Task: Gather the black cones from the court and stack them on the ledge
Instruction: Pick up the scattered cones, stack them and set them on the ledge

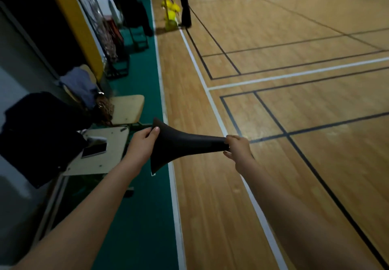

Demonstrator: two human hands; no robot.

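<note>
Hands clamp one black cone (181,144) at frame centre: my left hand (141,143) grips its base, my right hand (237,150) its tip. I judge I hold it sideways for carrying; no ledge identifiable.

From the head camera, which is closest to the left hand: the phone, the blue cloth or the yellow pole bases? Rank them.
1. Phone, on the desk beside the left hand.
2. Blue cloth, farther back on the left.
3. Yellow pole bases, far ahead.

Left hand (143,143) and right hand (240,149) (arms outstretched) grip the cone (185,145).
</note>
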